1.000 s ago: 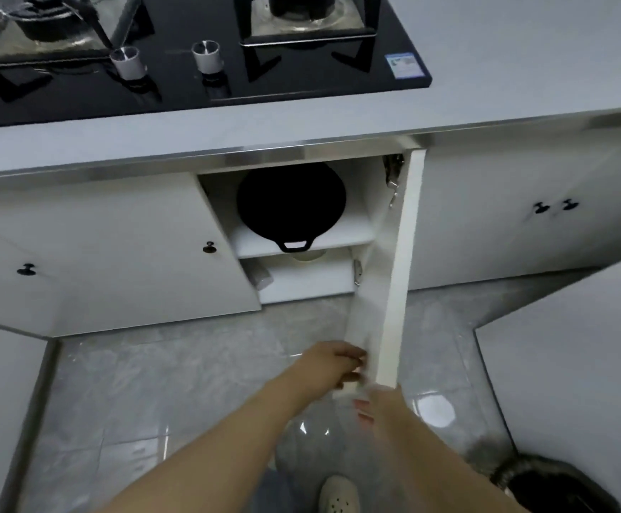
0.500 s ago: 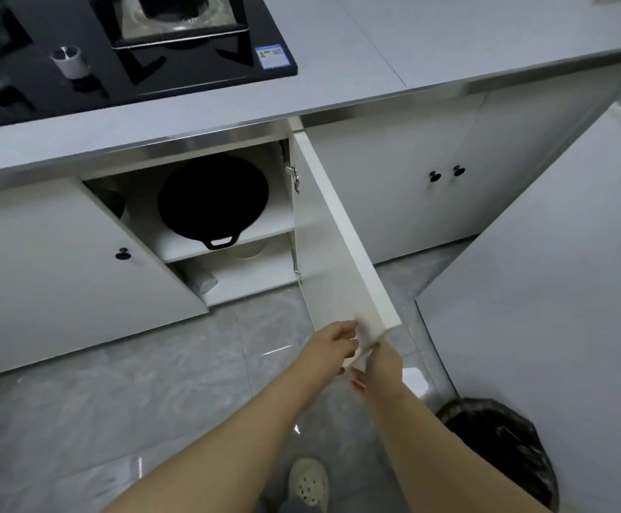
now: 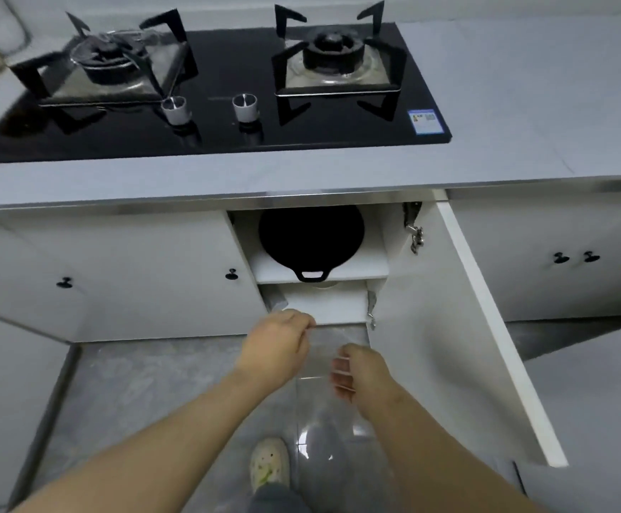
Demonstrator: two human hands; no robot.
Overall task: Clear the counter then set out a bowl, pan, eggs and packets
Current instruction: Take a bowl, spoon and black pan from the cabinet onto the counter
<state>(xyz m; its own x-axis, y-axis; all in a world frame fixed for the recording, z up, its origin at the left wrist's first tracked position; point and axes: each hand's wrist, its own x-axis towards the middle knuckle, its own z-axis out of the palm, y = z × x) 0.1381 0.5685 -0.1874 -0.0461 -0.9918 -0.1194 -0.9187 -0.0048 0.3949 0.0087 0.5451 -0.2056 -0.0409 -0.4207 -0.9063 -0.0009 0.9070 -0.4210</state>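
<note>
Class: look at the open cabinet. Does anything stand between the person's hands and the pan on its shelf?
Nothing visible does. The door stands open to the right, and the pan lies on the upper shelf with its handle toward the opening. The left hand and right hand are empty, in front.

Black pan [image 3: 310, 236], white cabinet door [image 3: 449, 327], grey counter [image 3: 523, 105].

There's the pan [image 3: 310, 235], black and round, lying flat on the upper shelf [image 3: 371, 268] of the open cabinet [image 3: 394, 235], right under the front edge of the desk [image 3: 523, 105]. Its small loop handle points outward and pokes just past the shelf's front lip. The far part of its rim is hidden in the shadow beneath the pale grey desk.
</note>
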